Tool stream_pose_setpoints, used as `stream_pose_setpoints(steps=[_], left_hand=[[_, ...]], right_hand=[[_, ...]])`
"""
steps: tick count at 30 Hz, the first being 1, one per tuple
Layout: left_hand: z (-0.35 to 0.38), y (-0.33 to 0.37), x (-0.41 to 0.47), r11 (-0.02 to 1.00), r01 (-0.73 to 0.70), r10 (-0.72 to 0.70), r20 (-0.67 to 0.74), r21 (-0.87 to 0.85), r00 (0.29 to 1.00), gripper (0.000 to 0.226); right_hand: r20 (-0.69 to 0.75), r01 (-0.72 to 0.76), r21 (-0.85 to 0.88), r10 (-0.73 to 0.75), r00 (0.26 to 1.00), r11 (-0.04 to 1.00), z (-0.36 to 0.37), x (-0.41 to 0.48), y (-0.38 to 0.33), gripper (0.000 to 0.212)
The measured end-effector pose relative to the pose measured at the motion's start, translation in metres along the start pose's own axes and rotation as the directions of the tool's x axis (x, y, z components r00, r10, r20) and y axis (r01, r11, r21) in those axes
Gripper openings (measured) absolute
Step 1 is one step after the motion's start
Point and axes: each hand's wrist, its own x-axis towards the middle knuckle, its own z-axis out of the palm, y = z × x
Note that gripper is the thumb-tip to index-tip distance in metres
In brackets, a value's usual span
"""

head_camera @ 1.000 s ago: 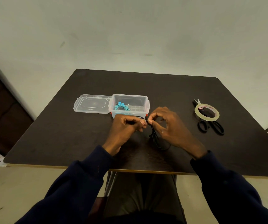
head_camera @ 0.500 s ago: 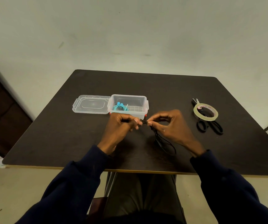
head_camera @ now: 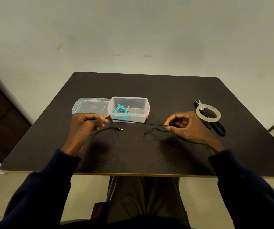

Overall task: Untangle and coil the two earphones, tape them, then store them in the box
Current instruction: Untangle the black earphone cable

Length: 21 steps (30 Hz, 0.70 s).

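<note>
Left fingers (head_camera: 101, 119) are curled tight, pinching the cord of the black earphone (head_camera: 136, 122), with the whole left hand (head_camera: 86, 125) closed round it. Across the gap, the right fingers (head_camera: 168, 128) pinch the same cord between thumb and forefinger, and the rest of the right hand (head_camera: 188, 128) is loosely curled. Between the two pinches runs one taut straight line, long axis left to right, dipping a touch toward the right fingers.

Just nearer than the left fingers, the cord's tail curves out and ends in one jack (head_camera: 120, 129), tip pointing right. Just left of the right fingers lies one slack loop. Something dark sits inside the right palm; whether it is the buds I cannot tell.

Count it up: two earphones, one black in hand, one blue earphone (head_camera: 121, 110) coiled in the left half of the single open box (head_camera: 143, 116). The box stands just beyond the taut cord, between the hands and closer to the left fingers. One lid (head_camera: 91, 107) lies flat against its left side, just past the left fingers.

Out past the right fingers is one roll of tape (head_camera: 207, 119), lying on one pair of scissors (head_camera: 219, 128), blades pointing away and handles nearer.

There is broad bare table (head_camera: 133, 156) from the hands to the near edge, and more beyond the box to the far edge.
</note>
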Motion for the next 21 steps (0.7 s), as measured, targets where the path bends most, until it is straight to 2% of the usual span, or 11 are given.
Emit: stream_pose_setpoints(steps=[3, 5, 6, 8, 11, 13, 16, 21], left_hand=[[0.004, -0.008, 0.000, 0.959, 0.029, -0.052, 0.076, 0.282, 0.996, 0.009], [0.011, -0.008, -0.004, 0.884, -0.061, 0.004, 0.123, 0.464, 0.992, 0.015], [0.017, -0.007, -0.005, 0.859, -0.124, 0.066, 0.133, 0.496, 0.989, 0.020], [0.034, 0.002, -0.012, 0.874, -0.220, 0.170, 0.150, 0.433, 0.974, 0.025], [0.065, 0.013, -0.024, 0.945, -0.280, 0.235, 0.246, 0.170, 0.940, 0.028], [0.080, 0.012, -0.024, 0.936, -0.337, 0.299, 0.280, 0.102, 0.912, 0.031], [0.089, 0.009, -0.018, 0.902, -0.411, 0.368, 0.267, 0.128, 0.891, 0.032], [0.085, 0.001, -0.011, 0.849, -0.467, 0.412, 0.242, 0.246, 0.878, 0.011]], right_hand=[[-0.042, 0.006, -0.003, -0.006, 0.999, 1.000, 0.007, 0.004, -0.004, 0.008], [-0.057, 0.014, -0.011, -0.015, 0.998, 1.000, 0.011, 0.007, -0.007, 0.007], [-0.061, 0.025, -0.007, -0.025, 0.998, 1.000, 0.014, 0.009, -0.009, 0.007], [-0.065, 0.045, 0.012, -0.044, 0.997, 0.999, 0.019, 0.013, -0.012, 0.007], [-0.046, 0.083, 0.037, -0.082, 0.996, 0.996, 0.028, 0.018, -0.019, 0.008], [-0.032, 0.116, 0.069, -0.114, 0.993, 0.991, 0.034, 0.020, -0.022, 0.010], [-0.025, 0.148, 0.111, -0.146, 0.989, 0.983, 0.039, 0.021, -0.024, 0.014], [-0.067, 0.143, 0.079, -0.138, 0.988, 0.987, 0.035, 0.017, -0.018, 0.011]])
